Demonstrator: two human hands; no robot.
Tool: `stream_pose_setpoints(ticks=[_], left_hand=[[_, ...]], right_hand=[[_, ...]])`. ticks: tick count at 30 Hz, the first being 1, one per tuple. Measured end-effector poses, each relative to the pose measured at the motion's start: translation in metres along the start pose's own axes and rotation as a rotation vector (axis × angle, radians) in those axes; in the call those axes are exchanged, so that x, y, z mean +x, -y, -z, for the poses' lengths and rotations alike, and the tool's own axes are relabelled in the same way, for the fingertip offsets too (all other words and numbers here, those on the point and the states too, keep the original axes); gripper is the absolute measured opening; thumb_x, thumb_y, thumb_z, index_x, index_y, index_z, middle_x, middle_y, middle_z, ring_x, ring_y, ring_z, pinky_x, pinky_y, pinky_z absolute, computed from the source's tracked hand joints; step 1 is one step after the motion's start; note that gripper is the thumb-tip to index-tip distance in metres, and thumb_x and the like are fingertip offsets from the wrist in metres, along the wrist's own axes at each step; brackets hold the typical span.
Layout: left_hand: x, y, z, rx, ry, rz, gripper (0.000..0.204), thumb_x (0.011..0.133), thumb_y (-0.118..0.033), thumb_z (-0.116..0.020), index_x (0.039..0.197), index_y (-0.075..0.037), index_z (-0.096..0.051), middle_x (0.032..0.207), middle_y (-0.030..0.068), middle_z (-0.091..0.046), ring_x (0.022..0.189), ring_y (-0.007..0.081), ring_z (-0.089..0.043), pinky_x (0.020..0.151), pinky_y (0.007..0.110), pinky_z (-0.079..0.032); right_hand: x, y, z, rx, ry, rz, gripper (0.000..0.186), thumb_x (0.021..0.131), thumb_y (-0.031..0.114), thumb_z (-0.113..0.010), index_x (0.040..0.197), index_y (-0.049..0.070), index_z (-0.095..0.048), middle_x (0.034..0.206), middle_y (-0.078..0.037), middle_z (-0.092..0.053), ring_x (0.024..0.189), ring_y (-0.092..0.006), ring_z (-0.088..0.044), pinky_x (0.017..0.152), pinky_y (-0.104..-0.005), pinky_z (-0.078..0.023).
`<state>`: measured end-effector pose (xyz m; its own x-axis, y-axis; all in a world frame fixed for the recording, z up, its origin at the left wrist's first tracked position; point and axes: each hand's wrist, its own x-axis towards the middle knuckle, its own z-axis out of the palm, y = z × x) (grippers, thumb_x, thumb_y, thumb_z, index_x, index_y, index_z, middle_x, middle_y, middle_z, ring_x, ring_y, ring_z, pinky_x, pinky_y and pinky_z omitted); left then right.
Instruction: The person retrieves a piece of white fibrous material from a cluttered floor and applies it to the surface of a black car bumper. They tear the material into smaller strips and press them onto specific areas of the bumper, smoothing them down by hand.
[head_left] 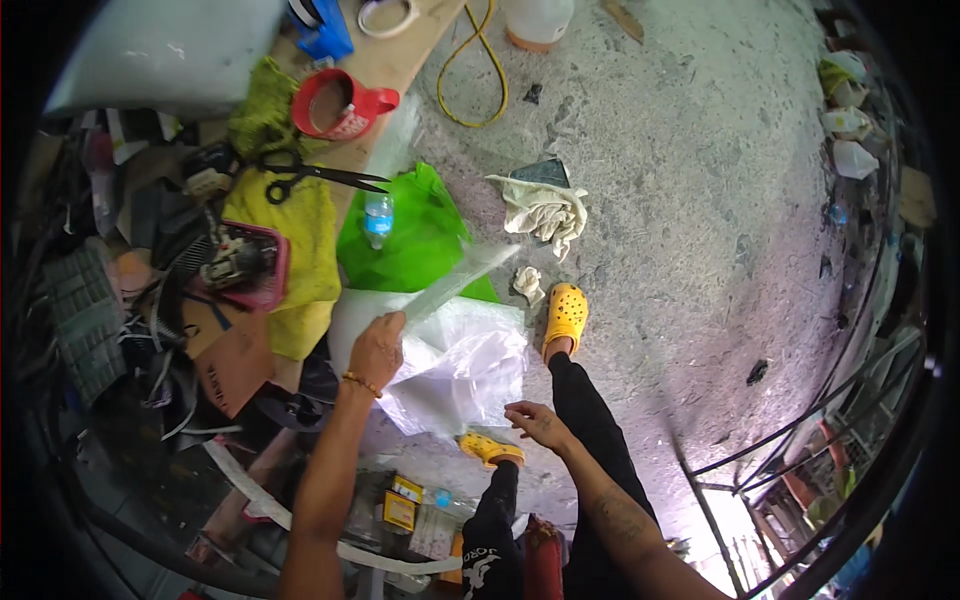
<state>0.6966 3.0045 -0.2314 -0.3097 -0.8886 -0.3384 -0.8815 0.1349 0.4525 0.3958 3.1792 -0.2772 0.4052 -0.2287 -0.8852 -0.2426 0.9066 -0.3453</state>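
My left hand (378, 350), with a beaded bracelet at the wrist, is closed on a narrow clear plastic strip (465, 275). The strip slants up and away to the right. Beneath it lies a crumpled pile of translucent plastic sheeting (455, 365), partly hidden by my left hand. My right hand (540, 424) is near the sheeting's lower right edge, with fingers apart and nothing seen in them. Beyond the sheeting is a bright green cloth or bag (405, 250), with a small clear bottle (378, 220) with a blue label over it.
Black scissors (320, 174) and a red mug (335, 105) of brown drink are on the cluttered bench at left, near a yellow cloth (305, 250). Off-white rags (545, 212) lie on the concrete floor (690, 220). My yellow clogs (567, 312) flank the sheeting's right side.
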Motion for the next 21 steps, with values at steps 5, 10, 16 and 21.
stream_pose_setpoints(ticks=[5, 10, 16, 21], left_hand=[[-0.035, -0.034, 0.041, -0.156, -0.135, 0.196, 0.025, 0.086, -0.010, -0.061, 0.106, 0.003, -0.053, 0.100, 0.0265, -0.064, 0.097, 0.0474, -0.059, 0.083, 0.046, -0.050], [-0.068, -0.060, 0.113, -0.277, -0.171, 0.243, 0.058, 0.088, -0.031, -0.069, 0.130, 0.005, -0.052, 0.124, 0.0263, -0.060, 0.116, 0.0363, -0.058, 0.099, 0.040, -0.044], [-0.051, -0.145, 0.192, -0.704, -0.149, 0.314, 0.067, 0.084, -0.032, -0.074, 0.137, 0.001, -0.049, 0.130, 0.0149, -0.058, 0.118, 0.0257, -0.053, 0.098, 0.036, -0.043], [-0.007, -0.257, 0.247, -0.792, -0.083, 0.310, 0.076, 0.078, -0.031, -0.079, 0.139, 0.001, -0.045, 0.132, 0.0127, -0.054, 0.119, 0.0234, -0.051, 0.099, 0.036, -0.043]], right_hand=[[-0.062, -0.007, 0.001, 0.232, 0.032, 0.088, 0.043, 0.097, 0.035, -0.059, 0.129, 0.005, -0.058, 0.117, -0.007, -0.066, 0.101, -0.0210, -0.065, 0.081, -0.0353, -0.056], [-0.185, -0.044, 0.059, 0.391, -0.242, 0.190, 0.039, 0.095, 0.032, -0.062, 0.123, 0.004, -0.062, 0.100, -0.006, -0.067, 0.084, -0.0137, -0.064, 0.069, -0.0283, -0.054], [-0.314, -0.143, 0.138, 0.519, -0.535, 0.033, 0.042, 0.094, 0.033, -0.062, 0.123, 0.003, -0.059, 0.111, -0.012, -0.067, 0.091, -0.0246, -0.067, 0.073, -0.0396, -0.059], [-0.370, -0.202, 0.188, 0.436, -0.471, -0.247, 0.042, 0.093, 0.032, -0.061, 0.123, 0.002, -0.058, 0.111, -0.014, -0.067, 0.088, -0.0304, -0.067, 0.069, -0.0446, -0.059]])
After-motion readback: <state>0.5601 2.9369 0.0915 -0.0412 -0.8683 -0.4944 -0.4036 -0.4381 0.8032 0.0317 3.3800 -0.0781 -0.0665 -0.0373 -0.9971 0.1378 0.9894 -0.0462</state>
